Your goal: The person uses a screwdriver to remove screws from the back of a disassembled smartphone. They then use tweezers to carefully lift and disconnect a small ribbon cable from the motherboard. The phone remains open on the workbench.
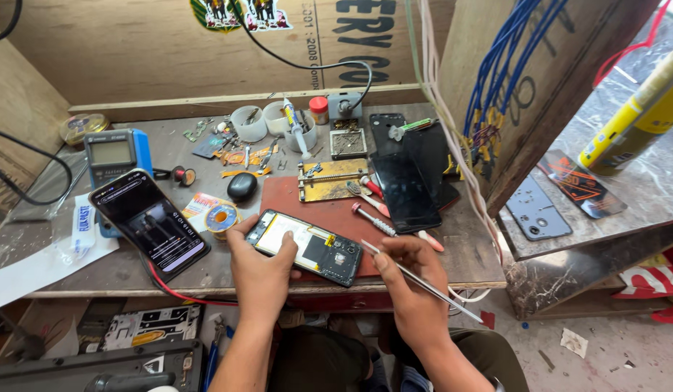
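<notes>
Opened smartphone (pixel 304 247), back cover off and its insides exposed, lies on a red mat (pixel 329 207) near the front edge of the workbench (pixel 474 254). The left hand (pixel 260 265) clamps the phone's near edge, thumb on top. The right hand (pixel 416 279) pinches a pair of metal tweezers (pixel 423 282), tips poised just beside the phone's right end. The work appears to be at the picking stage inside the case; a steady, fine touch of the tips seems called for. One lit phone (pixel 149 221) on a red cable rests toward the front left. Two dark screen panels (pixel 405 190) lie behind the mat, one metal jig (pixel 329 180) beside them. A blue meter (pixel 113 156) stands at the left. Three small cups (pixel 249 122) line the back edge.
</notes>
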`<action>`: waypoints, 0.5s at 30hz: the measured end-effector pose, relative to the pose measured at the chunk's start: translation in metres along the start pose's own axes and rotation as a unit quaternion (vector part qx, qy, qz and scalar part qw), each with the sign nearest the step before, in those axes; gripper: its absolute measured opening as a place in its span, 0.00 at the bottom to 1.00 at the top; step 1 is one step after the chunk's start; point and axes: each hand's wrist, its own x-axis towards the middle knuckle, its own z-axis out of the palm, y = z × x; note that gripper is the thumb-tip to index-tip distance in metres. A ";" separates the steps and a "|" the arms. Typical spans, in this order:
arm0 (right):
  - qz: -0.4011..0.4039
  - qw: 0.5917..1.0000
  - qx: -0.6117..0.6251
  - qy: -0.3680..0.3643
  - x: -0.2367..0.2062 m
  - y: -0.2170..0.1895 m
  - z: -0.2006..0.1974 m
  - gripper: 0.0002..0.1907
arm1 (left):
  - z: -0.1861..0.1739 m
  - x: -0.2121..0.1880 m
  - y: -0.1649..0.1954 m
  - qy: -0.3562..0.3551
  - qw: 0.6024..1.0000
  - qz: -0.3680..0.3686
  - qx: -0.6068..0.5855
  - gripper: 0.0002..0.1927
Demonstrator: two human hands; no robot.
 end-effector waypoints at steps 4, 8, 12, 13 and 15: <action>0.085 0.996 -0.014 -0.027 -0.016 -0.004 -0.003 0.12 | -0.001 -0.003 0.001 -0.002 1.000 0.015 0.000 0.30; 0.104 0.991 -0.058 -0.056 -0.022 -0.009 -0.003 0.11 | -0.001 -0.004 0.002 -0.001 1.000 0.009 0.004 0.30; 0.109 0.989 -0.081 -0.059 -0.021 -0.013 -0.004 0.10 | -0.001 -0.003 0.002 -0.003 1.000 0.010 0.001 0.30; 0.109 0.988 -0.094 -0.059 -0.021 -0.014 -0.005 0.10 | -0.001 -0.003 0.002 -0.003 1.000 0.010 0.001 0.30; 0.123 0.985 -0.105 -0.053 -0.020 -0.015 -0.005 0.09 | 0.000 -0.002 0.002 -0.003 1.000 0.004 0.006 0.30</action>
